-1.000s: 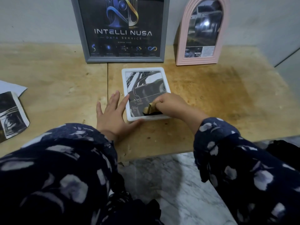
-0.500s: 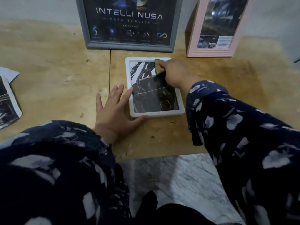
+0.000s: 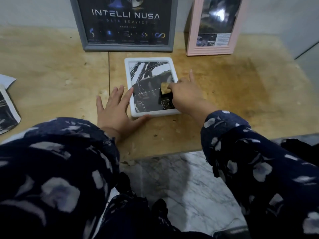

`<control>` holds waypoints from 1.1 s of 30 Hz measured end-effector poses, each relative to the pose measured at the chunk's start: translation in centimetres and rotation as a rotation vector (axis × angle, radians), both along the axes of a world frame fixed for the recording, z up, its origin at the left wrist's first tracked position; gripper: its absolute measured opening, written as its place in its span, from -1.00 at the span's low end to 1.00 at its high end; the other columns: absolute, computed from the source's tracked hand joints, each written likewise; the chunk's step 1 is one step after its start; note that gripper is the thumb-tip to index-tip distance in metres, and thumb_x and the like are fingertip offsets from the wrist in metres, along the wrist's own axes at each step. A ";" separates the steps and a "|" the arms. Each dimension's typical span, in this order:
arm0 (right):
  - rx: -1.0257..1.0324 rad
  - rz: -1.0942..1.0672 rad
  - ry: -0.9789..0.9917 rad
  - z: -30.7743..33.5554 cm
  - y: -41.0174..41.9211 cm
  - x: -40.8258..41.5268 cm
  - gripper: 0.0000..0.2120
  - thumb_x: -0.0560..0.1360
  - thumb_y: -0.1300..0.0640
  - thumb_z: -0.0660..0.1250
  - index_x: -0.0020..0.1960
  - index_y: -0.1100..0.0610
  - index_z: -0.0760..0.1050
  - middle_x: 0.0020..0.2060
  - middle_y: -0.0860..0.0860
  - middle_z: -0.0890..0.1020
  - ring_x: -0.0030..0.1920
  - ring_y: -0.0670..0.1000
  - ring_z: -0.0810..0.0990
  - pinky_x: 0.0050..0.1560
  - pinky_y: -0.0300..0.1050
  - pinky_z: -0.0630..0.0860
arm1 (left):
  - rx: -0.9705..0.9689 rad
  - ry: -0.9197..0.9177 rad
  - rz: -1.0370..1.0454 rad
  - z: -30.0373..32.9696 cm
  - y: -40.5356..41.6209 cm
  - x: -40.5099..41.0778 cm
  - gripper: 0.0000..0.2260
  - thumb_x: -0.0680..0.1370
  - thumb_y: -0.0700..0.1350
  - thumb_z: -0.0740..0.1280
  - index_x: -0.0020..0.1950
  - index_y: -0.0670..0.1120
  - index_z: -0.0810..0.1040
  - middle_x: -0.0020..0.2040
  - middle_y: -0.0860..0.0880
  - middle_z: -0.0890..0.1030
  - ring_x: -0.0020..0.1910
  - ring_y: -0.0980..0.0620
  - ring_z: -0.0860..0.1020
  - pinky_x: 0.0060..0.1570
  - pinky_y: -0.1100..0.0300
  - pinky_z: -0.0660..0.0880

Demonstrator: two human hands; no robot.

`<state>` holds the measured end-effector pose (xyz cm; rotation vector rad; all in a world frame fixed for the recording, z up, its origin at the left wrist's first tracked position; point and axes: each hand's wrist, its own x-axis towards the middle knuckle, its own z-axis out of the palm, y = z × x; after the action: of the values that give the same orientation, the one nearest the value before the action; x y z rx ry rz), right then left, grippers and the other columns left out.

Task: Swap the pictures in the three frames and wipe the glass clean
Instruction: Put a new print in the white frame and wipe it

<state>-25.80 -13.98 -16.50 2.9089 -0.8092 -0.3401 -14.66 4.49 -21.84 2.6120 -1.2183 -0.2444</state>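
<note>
Back down the glass came the right hand (image 3: 185, 94) — pinching the tan cloth (image 3: 165, 87) mid-frame; left hand (image 3: 115, 109) flat, steadying the white frame (image 3: 128, 87) on the bench (image 3: 51, 80).

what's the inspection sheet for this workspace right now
surface: stained wooden table.
job's things: white frame flat on the table; grey frame and pink frame upright at the wall.
clutter: loose prints at the table's left edge.
hands: left hand flat, steadying the white frame; right hand pressing a tan cloth on the glass.
cables: nothing seen.
surroundings: grey wall, marble floor.
</note>
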 end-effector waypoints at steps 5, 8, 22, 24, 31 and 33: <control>0.136 -0.021 -0.062 0.5 1.3 -2.0 -0.55 0.43 0.30 0.15 0.30 0.15 0.44 0.06 0.19 0.58 0.22 0.16 0.43 0.50 0.09 -0.07 | -0.002 -0.004 -0.004 -0.2 0.3 -0.1 -0.11 0.33 0.59 -0.01 0.56 0.20 -0.08 0.59 0.09 -0.05 0.56 0.11 -0.12 0.47 -0.21 -0.23; 0.321 -0.141 -0.117 1.2 1.4 -3.0 -0.58 0.44 0.32 0.19 0.27 0.13 0.49 0.11 0.20 0.55 0.16 0.20 0.47 0.21 -0.01 0.38 | 0.000 -0.001 -0.011 -0.3 0.3 0.0 -0.11 0.34 0.59 -0.03 0.56 0.20 -0.10 0.59 0.09 -0.06 0.56 0.10 -0.12 0.47 -0.20 -0.22; 0.383 -0.271 -0.438 2.7 -6.8 5.4 -0.64 0.53 0.31 0.19 0.28 0.13 0.52 0.17 0.14 0.60 0.18 0.15 0.55 0.23 -0.05 0.45 | 0.008 -0.019 -0.035 -0.4 0.0 0.3 -0.08 0.31 0.59 -0.08 0.57 0.17 -0.11 0.59 0.07 -0.06 0.56 0.07 -0.12 0.46 -0.25 -0.19; 0.378 -0.239 -0.293 0.8 -6.8 6.0 -0.69 0.53 0.31 0.16 0.20 0.16 0.54 0.10 0.15 0.60 0.11 0.17 0.57 0.12 -0.06 0.48 | 0.011 -0.014 -0.032 -0.4 0.0 0.6 -0.08 0.31 0.60 -0.08 0.57 0.17 -0.10 0.59 0.07 -0.05 0.56 0.06 -0.11 0.46 -0.24 -0.20; 0.275 -0.138 -0.269 -1.0 -5.3 3.7 -0.71 0.46 0.39 0.11 0.06 0.13 0.45 0.00 0.14 0.57 -0.02 0.15 0.53 -0.15 -0.11 0.29 | 0.021 -0.022 -0.023 -0.4 0.0 0.6 -0.09 0.32 0.57 -0.04 0.57 0.16 -0.09 0.59 0.08 -0.04 0.56 0.07 -0.10 0.47 -0.23 -0.19; 0.270 -0.154 -0.276 -1.2 -4.9 2.9 -0.65 0.45 0.38 0.11 0.14 0.12 0.48 0.06 0.13 0.60 0.02 0.17 0.55 -0.16 -0.13 0.28 | 0.028 -0.022 -0.021 -0.3 -0.1 0.6 -0.10 0.34 0.57 -0.02 0.57 0.16 -0.10 0.59 0.08 -0.05 0.56 0.08 -0.11 0.47 -0.23 -0.18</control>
<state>-22.85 -18.88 -17.69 3.1998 -1.1107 -0.0621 -14.06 4.39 -22.19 2.6337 -1.2586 -0.2393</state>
